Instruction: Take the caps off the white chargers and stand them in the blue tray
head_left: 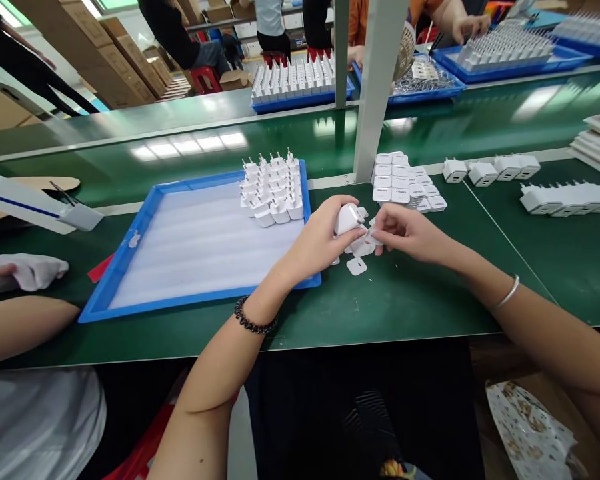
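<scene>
My left hand [325, 230] is closed around a white charger [349, 219] just right of the blue tray. Close beside it, my right hand [405, 232] pinches a thin white piece [375, 233], its shape partly hidden by the fingers. Under both hands lies a loose pile of white rounded-square pieces [363, 249]. One such piece [357, 266] with a small slot lies apart, nearer the table's front edge. White plug chargers [275, 190] stand in rows, pins up, at the right end of the blue tray [200, 293].
Printed white cards [397, 179] lie stacked behind my right hand, by a metal post [373, 93]. More chargers [570, 199] line the right side. A co-worker's hand [3, 270] holds a white cloth at far left. Filled trays [300, 100] stand across the divider.
</scene>
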Demonstrator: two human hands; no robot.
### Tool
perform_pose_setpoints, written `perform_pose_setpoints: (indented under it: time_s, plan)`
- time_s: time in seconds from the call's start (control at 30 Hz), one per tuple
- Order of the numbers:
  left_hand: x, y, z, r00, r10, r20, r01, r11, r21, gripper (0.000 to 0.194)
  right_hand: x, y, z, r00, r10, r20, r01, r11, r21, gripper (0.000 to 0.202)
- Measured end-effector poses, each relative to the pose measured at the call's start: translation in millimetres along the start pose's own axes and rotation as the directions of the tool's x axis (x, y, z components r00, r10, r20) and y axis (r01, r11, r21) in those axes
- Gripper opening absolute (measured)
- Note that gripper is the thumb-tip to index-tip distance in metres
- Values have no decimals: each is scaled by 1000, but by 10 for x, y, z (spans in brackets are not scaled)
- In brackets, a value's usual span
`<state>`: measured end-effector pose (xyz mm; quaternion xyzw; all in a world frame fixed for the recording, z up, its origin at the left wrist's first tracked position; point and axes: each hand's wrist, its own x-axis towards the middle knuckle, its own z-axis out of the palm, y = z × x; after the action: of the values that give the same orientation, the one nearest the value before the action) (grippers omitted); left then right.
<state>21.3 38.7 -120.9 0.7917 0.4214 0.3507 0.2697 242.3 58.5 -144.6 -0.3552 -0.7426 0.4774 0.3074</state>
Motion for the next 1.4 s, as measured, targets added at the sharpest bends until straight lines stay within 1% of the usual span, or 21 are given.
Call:
perform_pose_setpoints:
  time_s: [0.07,0.1,0.23,0.3,0.4,0.43,0.47,0.5,0.57,0.6,0.63,0.73,0.87,1.07,1.23,1.4]
  plan:
    - [-5,6,1,1000,-11,14,13,994,-111,41,-31,-86,-44,999,24,-27,-18,984,180,28]
    - [-9,12,4,999,-18,33,23,985,-169,42,-42,-123,-66,999,27,-36,-18,972,236,29]
    - [-19,31,36,992,-26,125,69,935,-348,46,-74,-226,-151,996,54,-77,-24,935,355,18]
    - [-11,24,49,991,-13,134,65,918,-391,45,-91,-262,-194,995,96,-29,-75,907,415,15]
    - [10,9,55,992,44,116,10,904,-428,44,-120,-306,-238,981,120,151,-183,834,521,32]
    - [13,8,55,992,64,106,-13,904,-427,44,-129,-316,-241,977,110,184,-194,819,541,33]
    - [13,11,55,992,79,97,-31,909,-416,44,-136,-323,-236,978,97,182,-183,818,546,29]
    - [9,16,57,992,86,89,-45,918,-393,44,-141,-327,-224,986,85,144,-150,830,538,24]
    - [-10,35,64,993,94,75,-65,946,-319,43,-144,-332,-185,999,50,4,-45,869,493,16]
    - [-23,46,70,993,102,68,-79,958,-277,43,-144,-336,-164,998,30,-54,-2,887,462,16]
    - [-36,57,76,992,113,61,-96,967,-237,43,-144,-342,-143,996,11,-88,28,901,432,19]
    - [-66,88,90,988,144,61,-133,980,-145,43,-156,-375,-89,995,-34,-92,66,926,371,24]
    - [-80,119,96,984,153,94,-143,984,-106,45,-196,-417,-12,991,-63,-118,100,932,348,22]
    - [-77,158,103,977,197,84,-191,978,-79,39,-213,-412,89,985,-50,-168,113,914,391,24]
    - [-74,180,102,974,209,90,-206,977,-47,34,-208,-399,108,982,-31,-185,100,921,377,30]
    - [-74,176,106,973,213,94,-211,977,-28,35,-208,-386,128,979,-32,-202,105,926,364,31]
